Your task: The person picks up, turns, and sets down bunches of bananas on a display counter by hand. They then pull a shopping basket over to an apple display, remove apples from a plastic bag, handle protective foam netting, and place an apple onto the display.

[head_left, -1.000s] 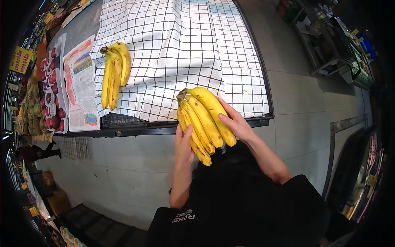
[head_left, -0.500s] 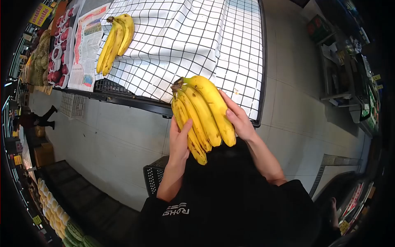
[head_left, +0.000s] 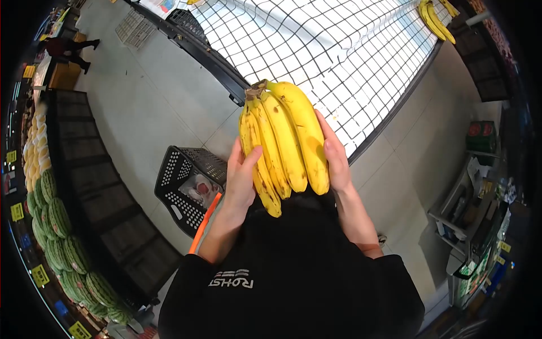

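A bunch of yellow bananas [head_left: 285, 144] with brown specks is held in front of my body, its dark stem end pointing away from me. My left hand [head_left: 243, 172] is closed on the bunch's left side, thumb across the outermost banana. On the right side my right hand [head_left: 336, 158] grips it, with most of its fingers hidden behind the fruit. Just beyond the bunch lies the corner of a display table covered in white checked cloth [head_left: 293, 39].
A black shopping basket [head_left: 175, 192] with a bagged item inside stands to the left. Striped watermelons [head_left: 62, 243] line the left display. More bananas [head_left: 435, 22] lie at the table's far right. A person [head_left: 65, 50] is at the upper left, and a shelf unit [head_left: 468, 214] stands at right.
My view has turned left, so the table shifts up and right and the shopping basket comes into fuller view. Both hands keep the same hold on the bananas.
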Demonstrator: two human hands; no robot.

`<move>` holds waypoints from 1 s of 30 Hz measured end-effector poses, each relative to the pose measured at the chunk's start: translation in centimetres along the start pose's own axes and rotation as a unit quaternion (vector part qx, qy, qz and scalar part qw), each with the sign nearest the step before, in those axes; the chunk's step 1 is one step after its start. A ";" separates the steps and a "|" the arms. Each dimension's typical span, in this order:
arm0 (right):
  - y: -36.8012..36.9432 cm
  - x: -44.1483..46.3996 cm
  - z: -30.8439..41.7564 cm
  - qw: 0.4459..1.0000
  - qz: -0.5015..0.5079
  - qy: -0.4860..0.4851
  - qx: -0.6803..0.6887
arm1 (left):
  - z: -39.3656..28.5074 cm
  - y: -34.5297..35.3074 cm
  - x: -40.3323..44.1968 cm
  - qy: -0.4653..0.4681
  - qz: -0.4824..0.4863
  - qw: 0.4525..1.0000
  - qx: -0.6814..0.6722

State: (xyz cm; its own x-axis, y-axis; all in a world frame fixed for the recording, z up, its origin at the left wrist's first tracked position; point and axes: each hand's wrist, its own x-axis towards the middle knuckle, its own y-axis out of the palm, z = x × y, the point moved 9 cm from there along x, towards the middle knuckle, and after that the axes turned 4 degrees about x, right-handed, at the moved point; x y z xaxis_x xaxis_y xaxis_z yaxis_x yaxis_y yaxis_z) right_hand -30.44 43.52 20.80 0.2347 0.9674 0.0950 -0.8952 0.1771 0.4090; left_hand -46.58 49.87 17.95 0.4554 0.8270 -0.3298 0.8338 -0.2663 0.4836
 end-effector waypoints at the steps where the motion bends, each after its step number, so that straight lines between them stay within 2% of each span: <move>1: 0.3 0.1 0.0 1.000 0.005 -0.005 0.016 | -0.1 -0.4 -0.3 0.004 -0.013 1.000 -0.007; 6: 3.2 0.7 0.0 0.998 0.026 0.007 0.055 | -1.3 -2.1 -1.3 0.059 -0.019 0.994 -0.086; 9: 4.8 1.3 0.2 0.997 0.056 -0.030 0.051 | -2.7 -2.7 -1.7 0.103 -0.008 0.988 -0.117; 14: 6.8 2.8 0.0 0.993 0.091 -0.039 0.059 | -3.4 -4.5 -0.8 0.093 0.016 0.983 -0.160; 27: 9.6 6.0 -2.5 0.998 0.057 -0.018 0.021 | -4.6 -8.4 2.5 0.036 0.066 0.969 -0.235; 30: 10.5 6.8 -3.1 0.998 0.057 -0.005 0.009 | -5.2 -9.4 2.7 0.027 0.041 0.967 -0.251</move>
State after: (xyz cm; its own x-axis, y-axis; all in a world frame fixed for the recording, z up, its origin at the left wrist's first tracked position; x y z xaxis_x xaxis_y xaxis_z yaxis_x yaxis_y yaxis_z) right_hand -39.46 52.53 22.93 0.1360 0.9792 0.1505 -0.9095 0.0632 0.4109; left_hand -54.78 57.18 16.72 0.4851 0.8413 -0.2386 0.5335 -0.0685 0.8431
